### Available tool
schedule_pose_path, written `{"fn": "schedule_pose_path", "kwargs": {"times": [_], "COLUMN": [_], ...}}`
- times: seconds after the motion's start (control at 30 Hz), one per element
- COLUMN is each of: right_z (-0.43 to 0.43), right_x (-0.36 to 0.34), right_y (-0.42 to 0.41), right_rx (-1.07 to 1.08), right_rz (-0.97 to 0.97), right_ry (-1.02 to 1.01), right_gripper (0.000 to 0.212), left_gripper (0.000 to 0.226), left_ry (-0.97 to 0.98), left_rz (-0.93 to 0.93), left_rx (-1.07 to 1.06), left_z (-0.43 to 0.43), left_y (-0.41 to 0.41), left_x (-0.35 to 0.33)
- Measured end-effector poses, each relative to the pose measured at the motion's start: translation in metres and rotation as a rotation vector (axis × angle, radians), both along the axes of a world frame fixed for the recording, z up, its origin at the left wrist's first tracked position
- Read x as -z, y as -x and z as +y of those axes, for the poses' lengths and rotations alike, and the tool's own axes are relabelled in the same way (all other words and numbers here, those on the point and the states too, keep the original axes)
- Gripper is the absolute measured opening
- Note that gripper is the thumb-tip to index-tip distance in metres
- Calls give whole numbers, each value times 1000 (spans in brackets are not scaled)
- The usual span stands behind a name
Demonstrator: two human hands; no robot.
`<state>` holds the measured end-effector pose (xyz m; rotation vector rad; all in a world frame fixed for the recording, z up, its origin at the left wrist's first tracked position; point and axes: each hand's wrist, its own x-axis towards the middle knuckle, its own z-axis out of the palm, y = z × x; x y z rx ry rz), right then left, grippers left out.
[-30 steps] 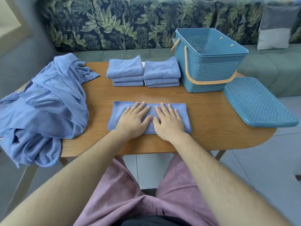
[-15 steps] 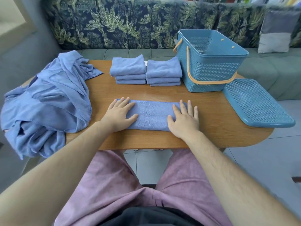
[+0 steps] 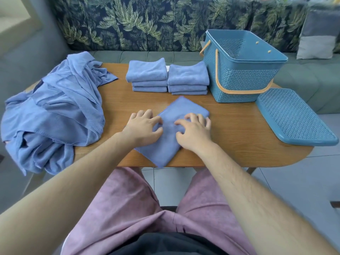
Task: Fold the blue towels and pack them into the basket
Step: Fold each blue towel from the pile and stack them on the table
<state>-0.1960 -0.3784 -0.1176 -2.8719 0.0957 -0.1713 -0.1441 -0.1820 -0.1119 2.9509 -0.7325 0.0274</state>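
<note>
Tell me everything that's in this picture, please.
towel being folded: one, blue, near edge, under both hands
folded towels: six, blue, two stacks of three, table's far side
unfolded towels: heap, count unclear, blue, table's left end
basket: one, blue with orange handle, table's far right
lid: one, blue, table's right end, beside basket
table: one, brown wood
sofa: one, green, leaf-print back, behind table
cushion: one, grey, on sofa
left hand: one, on towel's left edge
right hand: one, on towel

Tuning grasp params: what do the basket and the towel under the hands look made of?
Basket: moulded plastic, likely; matte teal, perforated weave-pattern walls, smooth rim. Towel: soft microfibre-like cloth, probably; fuzzy matte nap, stitched edge.
</note>
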Motion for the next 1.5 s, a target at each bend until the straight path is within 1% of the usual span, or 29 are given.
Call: {"fn": "schedule_pose_path", "kwargs": {"times": [0.07, 0.13, 0.23, 0.37, 0.43, 0.53, 0.6, 0.63, 0.7, 0.77, 0.83, 0.87, 0.9, 0.97, 1.03, 1.07, 1.17, 1.23, 1.27, 1.33, 1.4, 1.47, 1.5], "right_z": [-7, -8, -5, -8, -11, -17, -19, -20, -24, -28, -31, -31, -30, -30, -31, -32, -34, -32, -31, -28, -24, -21, -20], "right_x": [-1, 0, 9, 6, 4, 5, 7, 7, 10, 15, 22, 25, 26, 27, 24, 21, 11, 5, 3, 2, -1, -4, -5], "right_y": [-1, 1, 4, 6, 12, 37, 56, 65, 81, 91, 95, 96, 96, 97, 99, 101, 108, 113, 114, 113, 110, 107, 105], "right_rx": [-42, -61, -63, -94, -149, -267, -353, -394, -467, -507, -510, -508, -505, -502, -497, -493, -453, -403, -371, -305, -244, -214, -220], "right_rz": [-88, -83, -15, 8, -44, -188, -235, -233, -149, -30, -3, -22, -46, -86, -119, -124, -121, -147, -161, -206, -278, -331, -338], "right_ry": [-9, -52, -99, -133, -150, -201, -217, -207, -135, -69, -65, -76, -96, -179, -289, -325, -406, -461, -474, -527, -677, -832, -845], "right_gripper": [39, 34, 34, 33, 33, 32, 33, 38, 56, 69, 67, 64, 63, 60, 49, 46, 38, 34, 36, 47, 52, 50, 47], "left_gripper": [52, 54, 55, 55, 49, 36, 31, 30, 37, 53, 70, 72, 70, 59, 41, 36, 31, 41, 47, 52, 50, 43, 39], "left_ry": [37, 94, 137, 212, 234, 342, 398, 410, 405, 370, 311, 291, 295, 334, 376, 395, 514, 684, 781, 951, 1090, 1146, 1155], "left_rz": [-78, -102, -17, 77, 73, 46, 30, 23, 40, 79, 42, 8, -19, -37, 10, 45, 62, 121, 184, 278, 323, 330, 328], "left_rx": [33, 62, 31, -22, -12, 4, 61, 104, 186, 232, 248, 246, 239, 238, 248, 245, 210, 170, 147, 103, 59, 0, -31], "left_z": [0, -1, -2, 2, 5, 12, 19, 24, 36, 47, 54, 55, 54, 55, 59, 63, 66, 61, 57, 49, 42, 35, 31], "left_y": [12, 19, 21, 20, 23, 36, 52, 60, 76, 88, 94, 96, 98, 98, 98, 98, 101, 107, 110, 113, 110, 102, 97], "left_x": [3, 5, 10, 16, 15, 12, 10, 10, 13, 21, 29, 32, 34, 32, 26, 24, 19, 14, 10, 4, -1, -6, -8]}}
